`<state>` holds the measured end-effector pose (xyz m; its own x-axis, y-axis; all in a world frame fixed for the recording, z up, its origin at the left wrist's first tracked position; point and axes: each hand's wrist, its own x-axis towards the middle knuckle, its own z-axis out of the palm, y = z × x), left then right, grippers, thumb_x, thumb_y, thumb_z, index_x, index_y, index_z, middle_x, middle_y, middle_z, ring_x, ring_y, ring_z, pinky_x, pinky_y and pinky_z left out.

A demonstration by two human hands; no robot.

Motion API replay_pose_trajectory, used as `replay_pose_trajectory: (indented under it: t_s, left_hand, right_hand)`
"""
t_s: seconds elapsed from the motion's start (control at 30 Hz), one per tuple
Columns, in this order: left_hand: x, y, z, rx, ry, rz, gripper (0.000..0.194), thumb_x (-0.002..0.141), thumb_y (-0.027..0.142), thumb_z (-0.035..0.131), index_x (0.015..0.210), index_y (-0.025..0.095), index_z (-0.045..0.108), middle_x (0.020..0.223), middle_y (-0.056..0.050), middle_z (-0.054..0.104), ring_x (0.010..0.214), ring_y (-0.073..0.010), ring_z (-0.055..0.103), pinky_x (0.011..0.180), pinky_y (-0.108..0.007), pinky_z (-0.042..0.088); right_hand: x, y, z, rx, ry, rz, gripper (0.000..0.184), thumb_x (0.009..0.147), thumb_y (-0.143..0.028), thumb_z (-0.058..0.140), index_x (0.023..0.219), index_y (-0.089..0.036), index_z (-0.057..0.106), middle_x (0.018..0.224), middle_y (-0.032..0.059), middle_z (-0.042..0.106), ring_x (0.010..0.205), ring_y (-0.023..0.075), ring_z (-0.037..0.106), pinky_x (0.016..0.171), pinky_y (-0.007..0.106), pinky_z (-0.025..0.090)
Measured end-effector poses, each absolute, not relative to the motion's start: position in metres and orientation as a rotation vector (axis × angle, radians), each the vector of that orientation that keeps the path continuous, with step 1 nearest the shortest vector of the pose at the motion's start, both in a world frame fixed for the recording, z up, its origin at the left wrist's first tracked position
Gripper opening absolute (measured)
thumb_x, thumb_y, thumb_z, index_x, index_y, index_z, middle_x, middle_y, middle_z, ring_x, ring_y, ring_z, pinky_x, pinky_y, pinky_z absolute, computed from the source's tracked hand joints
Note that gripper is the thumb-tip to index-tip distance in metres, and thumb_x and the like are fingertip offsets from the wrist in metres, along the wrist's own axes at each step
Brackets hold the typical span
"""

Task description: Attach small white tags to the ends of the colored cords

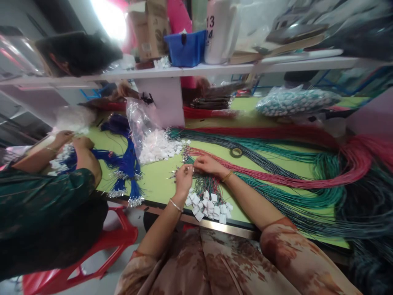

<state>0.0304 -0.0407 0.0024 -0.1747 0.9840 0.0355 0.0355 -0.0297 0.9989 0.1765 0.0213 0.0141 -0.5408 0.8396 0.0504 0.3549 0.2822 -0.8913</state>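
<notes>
The white connectors [211, 207] lie heaped at the near edge of the green table [147, 192], just below the person's hands, with short red and green wires [206, 184] running up from them. The step in hand looks like fitting wire ends into a connector; the next move probably calls for lining up a fine tip and pushing it home squarely. Both hands meet above the heap, fingertips nearly touching: the left hand [184, 180] rises from below, wrist upright, while the right hand [210, 166] comes in from the side, knuckles up, forearm slanting across the wires. The fingers of both are drawn in narrow, but whatever they may pinch is too small to tell. Farther out lie a roll of tape [236, 152], long red wire bundles [288, 177] and an open plastic bag [136, 119] beside loose white pieces [156, 147].
</notes>
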Motion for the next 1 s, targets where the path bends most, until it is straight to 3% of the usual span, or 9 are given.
replay_pose_trajectory:
  t_s: [0.1, 0.2, 0.3, 0.4, 0.53, 0.67, 0.8, 1.0]
  left_hand:
    - [0.037, -0.077, 0.01, 1.588, 1.367, 1.225, 0.009, 0.084, 0.023, 0.053, 0.083, 0.018, 0.061, 0.078, -0.002, 0.062, 0.07, -0.0142, 0.055, 0.068, -0.027, 0.041]
    - [0.047, -0.113, 0.013, 1.889, 1.235, 1.051, 0.013, 0.086, 0.019, 0.049, 0.082, 0.019, 0.061, 0.082, -0.004, 0.063, 0.079, -0.0165, 0.057, 0.075, -0.029, 0.042]
    - [0.05, -0.125, 0.015, 1.994, 1.11, 0.979, 0.017, 0.089, 0.022, 0.047, 0.082, 0.019, 0.062, 0.083, -0.005, 0.063, 0.081, -0.0173, 0.056, 0.077, -0.03, 0.042]
    - [0.03, -0.099, 0.019, 1.907, 1.193, 1.085, 0.016, 0.089, 0.024, 0.05, 0.081, 0.02, 0.063, 0.082, -0.005, 0.063, 0.08, -0.0181, 0.056, 0.076, -0.03, 0.042]
    - [-0.022, -0.026, 0.024, 1.742, 1.713, 1.359, 0.014, 0.083, 0.02, 0.057, 0.095, 0.019, 0.064, 0.091, -0.009, 0.057, 0.081, -0.0214, 0.054, 0.08, -0.034, 0.04]
    - [-0.059, 0.028, 0.017, 1.878, 1.959, 1.166, 0.019, 0.078, 0.012, 0.056, 0.095, 0.016, 0.061, 0.103, -0.012, 0.05, 0.085, -0.0232, 0.051, 0.082, -0.036, 0.039]
    - [-0.066, 0.037, 0.01, 1.919, 2.007, 1.057, 0.007, 0.079, 0.015, 0.056, 0.085, 0.017, 0.057, 0.098, -0.011, 0.051, 0.08, -0.022, 0.049, 0.078, -0.036, 0.039]
    - [-0.068, 0.017, 0.018, 1.6, 1.794, 1.41, 0.006, 0.081, 0.022, 0.056, 0.083, 0.018, 0.061, 0.084, -0.006, 0.059, 0.082, -0.02, 0.053, 0.078, -0.031, 0.04]
  right_hand:
    - [0.173, 0.016, 0.02, -1.122, -2.136, 1.178, 0.028, 0.084, -0.041, 0.052, 0.078, -0.014, 0.059, 0.067, 0.0003, 0.059, 0.06, 0.0111, 0.049, 0.057, 0.022, 0.035]
    - [0.162, 0.0, 0.022, -1.287, -2.427, 0.783, 0.021, 0.078, -0.035, 0.063, 0.088, -0.016, 0.063, 0.083, 0.0037, 0.064, 0.072, 0.0143, 0.054, 0.062, 0.023, 0.033]
    - [0.155, -0.016, 0.021, -1.298, -2.589, 0.513, 0.017, 0.085, -0.032, 0.058, 0.093, -0.019, 0.064, 0.094, 0.0054, 0.065, 0.08, 0.0161, 0.055, 0.064, 0.024, 0.031]
    - [0.159, -0.023, 0.017, -1.268, -2.61, 0.45, 0.017, 0.09, -0.031, 0.052, 0.092, -0.019, 0.064, 0.092, 0.0058, 0.064, 0.082, 0.0165, 0.054, 0.066, 0.025, 0.031]
    - [0.164, -0.024, 0.013, -1.236, -2.589, 0.363, 0.02, 0.092, -0.028, 0.047, 0.093, -0.019, 0.065, 0.092, 0.0073, 0.063, 0.082, 0.0175, 0.054, 0.067, 0.027, 0.03]
    - [0.162, -0.025, 0.011, -1.225, -2.623, 0.284, 0.023, 0.094, -0.028, 0.044, 0.092, -0.018, 0.065, 0.09, 0.0087, 0.062, 0.081, 0.0181, 0.052, 0.066, 0.028, 0.029]
    - [0.16, -0.026, 0.01, -1.219, -2.679, 0.154, 0.024, 0.094, -0.026, 0.041, 0.091, -0.018, 0.063, 0.09, 0.0095, 0.06, 0.078, 0.0183, 0.05, 0.062, 0.028, 0.027]
    - [0.165, -0.024, 0.017, -1.196, -2.646, 0.131, 0.02, 0.092, -0.024, 0.04, 0.091, -0.015, 0.058, 0.087, 0.0111, 0.06, 0.074, 0.0184, 0.048, 0.063, 0.029, 0.027]
